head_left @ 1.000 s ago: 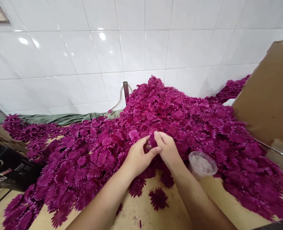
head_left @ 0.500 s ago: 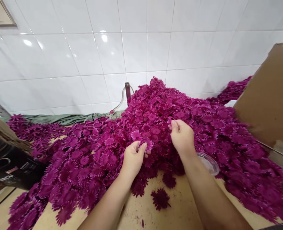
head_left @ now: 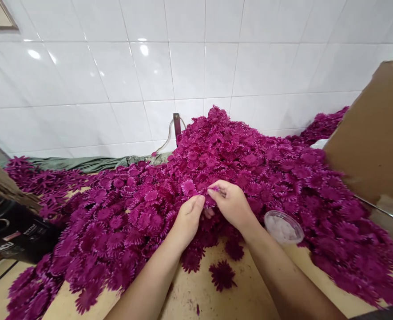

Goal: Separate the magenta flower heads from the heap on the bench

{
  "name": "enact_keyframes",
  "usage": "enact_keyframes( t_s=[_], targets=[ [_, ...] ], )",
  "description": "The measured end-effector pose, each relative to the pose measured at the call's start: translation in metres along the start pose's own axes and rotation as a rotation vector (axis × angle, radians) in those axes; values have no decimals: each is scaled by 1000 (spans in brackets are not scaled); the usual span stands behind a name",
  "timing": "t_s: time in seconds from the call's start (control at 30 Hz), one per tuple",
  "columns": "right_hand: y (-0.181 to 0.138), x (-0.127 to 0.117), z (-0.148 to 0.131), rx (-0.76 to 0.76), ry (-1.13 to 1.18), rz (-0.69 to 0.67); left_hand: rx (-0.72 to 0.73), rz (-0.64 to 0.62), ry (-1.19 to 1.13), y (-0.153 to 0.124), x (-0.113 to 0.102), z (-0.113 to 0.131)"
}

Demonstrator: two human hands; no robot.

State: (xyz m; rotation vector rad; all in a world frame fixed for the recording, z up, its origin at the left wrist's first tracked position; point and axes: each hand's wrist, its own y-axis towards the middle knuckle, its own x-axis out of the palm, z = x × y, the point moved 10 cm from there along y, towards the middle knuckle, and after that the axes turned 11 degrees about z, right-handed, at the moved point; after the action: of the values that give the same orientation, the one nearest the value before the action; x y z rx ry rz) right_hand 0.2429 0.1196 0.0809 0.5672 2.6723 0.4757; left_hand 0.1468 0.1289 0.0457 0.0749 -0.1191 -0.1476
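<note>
A large heap of magenta artificial flower heads [head_left: 223,146] spreads over the tabletop. In front of it my two hands meet, fingertips close together. My left hand [head_left: 188,220] is closed, thumb against fingers, on a flower head that is mostly hidden. Pinched in my right hand [head_left: 231,202] is a small magenta petal piece [head_left: 214,189], held right above the left fingertips. A paler flower head [head_left: 188,187] shows just beyond my left thumb. One loose flower head [head_left: 222,275] lies on the table [head_left: 196,298] between my forearms.
An oval clear plastic tub [head_left: 283,227] with whitish contents stands beside my right forearm. A cardboard box [head_left: 371,146] leans at the right. At the left is a black cylindrical container [head_left: 19,235]. White wall tiles [head_left: 183,62] and green cloth [head_left: 93,163] lie behind the heap.
My right hand has come down and left with its petal piece, from above the heap to my left fingertips. The left hand has hardly moved. More of the plastic tub now shows.
</note>
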Motion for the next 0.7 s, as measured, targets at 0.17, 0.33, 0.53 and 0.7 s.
enact_keyframes(
  t_s=[0.17,0.33,0.53,0.7],
  targets=[
    [22,-35,5,-33,-145,285,69,-22,38,-1,3,8],
    [35,-53,8,-64,-199,391,9,-13,-40,2,-1,3],
    [1,-13,-20,-150,-93,13,25,45,27,6,-12,2],
    [-16,6,-24,-64,-14,-142,-4,43,-10,5,-11,-2]
  ],
)
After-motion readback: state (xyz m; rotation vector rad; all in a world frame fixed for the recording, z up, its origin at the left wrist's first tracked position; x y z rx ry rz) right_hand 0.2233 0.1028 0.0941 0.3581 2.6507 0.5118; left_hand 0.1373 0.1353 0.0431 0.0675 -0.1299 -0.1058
